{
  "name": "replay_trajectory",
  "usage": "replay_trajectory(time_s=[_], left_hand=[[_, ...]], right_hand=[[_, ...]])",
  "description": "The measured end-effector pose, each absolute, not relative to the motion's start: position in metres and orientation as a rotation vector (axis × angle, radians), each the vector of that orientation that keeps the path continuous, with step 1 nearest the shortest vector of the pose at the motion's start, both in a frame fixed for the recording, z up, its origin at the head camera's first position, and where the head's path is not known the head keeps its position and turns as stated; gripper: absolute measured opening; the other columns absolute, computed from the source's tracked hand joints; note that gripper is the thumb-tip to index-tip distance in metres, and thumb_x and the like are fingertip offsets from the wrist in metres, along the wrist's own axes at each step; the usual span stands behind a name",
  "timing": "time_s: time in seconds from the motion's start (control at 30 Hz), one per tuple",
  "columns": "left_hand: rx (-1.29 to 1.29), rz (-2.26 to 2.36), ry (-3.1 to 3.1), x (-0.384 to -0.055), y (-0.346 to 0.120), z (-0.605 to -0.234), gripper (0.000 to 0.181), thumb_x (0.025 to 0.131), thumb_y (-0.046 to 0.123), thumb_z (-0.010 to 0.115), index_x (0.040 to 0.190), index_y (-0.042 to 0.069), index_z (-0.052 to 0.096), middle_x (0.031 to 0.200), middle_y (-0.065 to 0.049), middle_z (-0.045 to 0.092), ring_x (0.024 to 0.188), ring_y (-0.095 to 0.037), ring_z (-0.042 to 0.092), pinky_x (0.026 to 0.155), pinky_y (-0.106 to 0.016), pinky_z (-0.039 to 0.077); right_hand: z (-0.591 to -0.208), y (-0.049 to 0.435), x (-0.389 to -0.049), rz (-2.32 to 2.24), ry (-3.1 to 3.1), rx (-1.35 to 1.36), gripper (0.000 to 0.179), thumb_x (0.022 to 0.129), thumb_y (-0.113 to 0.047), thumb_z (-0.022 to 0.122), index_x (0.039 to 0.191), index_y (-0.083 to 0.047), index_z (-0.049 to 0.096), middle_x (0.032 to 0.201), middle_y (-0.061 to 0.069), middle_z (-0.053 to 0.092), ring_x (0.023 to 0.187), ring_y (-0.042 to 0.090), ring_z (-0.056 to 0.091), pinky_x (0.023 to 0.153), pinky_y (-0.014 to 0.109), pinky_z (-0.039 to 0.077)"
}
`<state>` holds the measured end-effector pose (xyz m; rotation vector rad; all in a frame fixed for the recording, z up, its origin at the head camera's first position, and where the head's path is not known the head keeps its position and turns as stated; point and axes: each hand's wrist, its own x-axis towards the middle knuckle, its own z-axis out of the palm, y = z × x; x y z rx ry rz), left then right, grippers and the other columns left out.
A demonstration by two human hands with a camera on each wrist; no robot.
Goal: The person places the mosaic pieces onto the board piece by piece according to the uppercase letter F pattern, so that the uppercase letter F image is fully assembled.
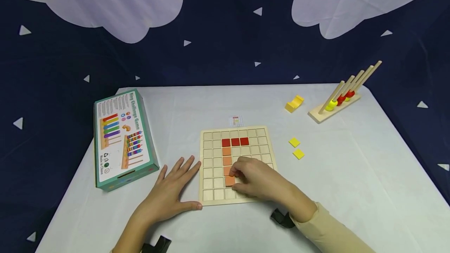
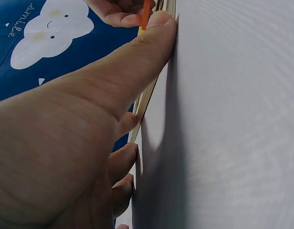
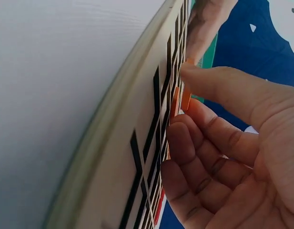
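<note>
A wooden grid board (image 1: 221, 203) lies on the white table, three red tiles (image 1: 235, 142) in a row near its top. Below the leftmost red one, orange tiles (image 1: 226, 151) run down a column. My right hand (image 1: 260, 179) is over the lower part of the board and pinches an orange square tile (image 3: 186, 98) between thumb and index finger, tilted up from the grid in the right wrist view. My left hand (image 1: 168, 196) rests with fingers spread at the board's left side, its thumb (image 2: 158, 26) at the near left corner.
Two yellow tiles (image 1: 298, 154) lie right of the board. Behind them are a yellow wavy block (image 1: 294, 104) and a peg stand (image 1: 319, 118) with red and yellow beads. A small pattern card (image 1: 236, 121) touches the board's far side. The game box (image 1: 124, 139) stands left.
</note>
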<state>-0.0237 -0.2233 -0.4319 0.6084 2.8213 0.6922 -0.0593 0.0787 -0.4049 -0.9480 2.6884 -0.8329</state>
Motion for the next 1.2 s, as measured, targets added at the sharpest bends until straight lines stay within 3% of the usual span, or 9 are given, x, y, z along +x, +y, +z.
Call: replay_trajectory(time_s=[0.73,1.2], left_hand=[[0.599,0.710,2.786,-0.0216,-0.2229,-0.4322,0.110,0.078,0.072,0.081,0.169,0.031,0.036,0.179,-0.001,0.028,0.166,-0.042,0.024,0.126,-0.080,0.013],[0.613,0.685,2.805,-0.0238,-0.2239,-0.4328,0.110,0.078,0.072,0.081,0.169,0.029,0.036,0.179,-0.001,0.028,0.166,-0.041,0.025,0.125,-0.079,0.014]], right_hand=[[-0.4064,0.0747,-0.0573,-0.842,2.670,-0.916,0.022,0.083,-0.015,0.090,0.099,-0.012,0.077,0.087,-0.006,0.064,0.075,0.001,0.049,0.073,0.021,0.048],[-0.4062,0.0745,-0.0634,-0.871,2.667,-0.914,0.016,0.088,-0.017,0.088,0.097,-0.012,0.076,0.085,-0.006,0.064,0.076,0.004,0.050,0.071,0.021,0.047]])
